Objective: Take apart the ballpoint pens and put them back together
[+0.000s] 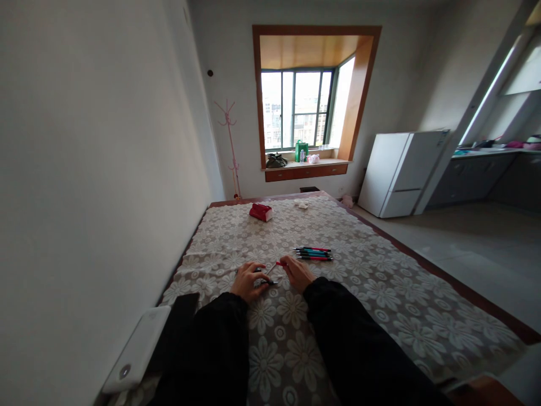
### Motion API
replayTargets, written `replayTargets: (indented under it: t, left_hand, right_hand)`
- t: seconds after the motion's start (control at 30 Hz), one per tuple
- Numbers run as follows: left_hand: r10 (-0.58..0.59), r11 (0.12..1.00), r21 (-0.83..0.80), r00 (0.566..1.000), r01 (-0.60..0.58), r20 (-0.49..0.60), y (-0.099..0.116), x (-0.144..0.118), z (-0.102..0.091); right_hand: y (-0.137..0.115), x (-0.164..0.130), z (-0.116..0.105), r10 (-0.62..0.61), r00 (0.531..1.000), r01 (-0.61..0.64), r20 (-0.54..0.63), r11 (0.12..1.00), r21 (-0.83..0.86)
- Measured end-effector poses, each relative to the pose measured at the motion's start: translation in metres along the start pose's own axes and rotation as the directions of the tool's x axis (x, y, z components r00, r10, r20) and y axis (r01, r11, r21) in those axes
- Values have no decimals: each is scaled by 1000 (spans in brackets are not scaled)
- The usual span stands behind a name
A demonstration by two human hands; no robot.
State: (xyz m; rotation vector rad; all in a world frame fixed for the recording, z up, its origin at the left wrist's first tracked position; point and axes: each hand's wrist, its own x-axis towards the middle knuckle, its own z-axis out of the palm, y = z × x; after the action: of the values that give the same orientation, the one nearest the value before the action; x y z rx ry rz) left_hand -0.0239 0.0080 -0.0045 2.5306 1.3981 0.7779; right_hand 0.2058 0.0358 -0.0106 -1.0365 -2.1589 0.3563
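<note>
Low over the flowered tablecloth (279,332), my left hand (248,282) is closed with thumb and fingers on a black pen part (269,282), its pale tip pointing right. My right hand (298,274) pinches a short red pen barrel (280,263). Between the hands, a thin pale rod, like a refill, slants down and left from the red end; whether the left fingers touch it I cannot tell. Just beyond my right hand lies a row of several pens (313,254) with black, teal and red barrels.
A red tissue pack (261,212) and a crumpled white tissue (301,205) lie farther off on the table. By my left forearm are a white device (137,349) and a black flat object (175,327). A wall runs along the left; a white fridge (401,172) stands right.
</note>
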Motion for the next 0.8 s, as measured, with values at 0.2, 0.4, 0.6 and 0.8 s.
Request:
replayTargets:
  t: [0.2, 0.4, 0.6, 0.8]
  left_hand:
    - [-31, 999, -24, 994, 29, -100, 3, 1, -5]
    - [-57, 997, -64, 980, 46, -192, 2, 2, -7]
    - [-250, 960, -200, 922, 196, -294, -3, 3, -3]
    - [-322, 908, -374, 884, 187, -340, -5, 5, 1]
  right_hand:
    - [-6, 4, 6, 59, 996, -41, -70, 971, 236]
    - [-9, 3, 6, 90, 995, -88, -40, 995, 46]
    - [-5, -1, -3, 155, 987, -135, 30, 926, -353]
    - [-1, 0, 1, 94, 994, -67, 63, 935, -348]
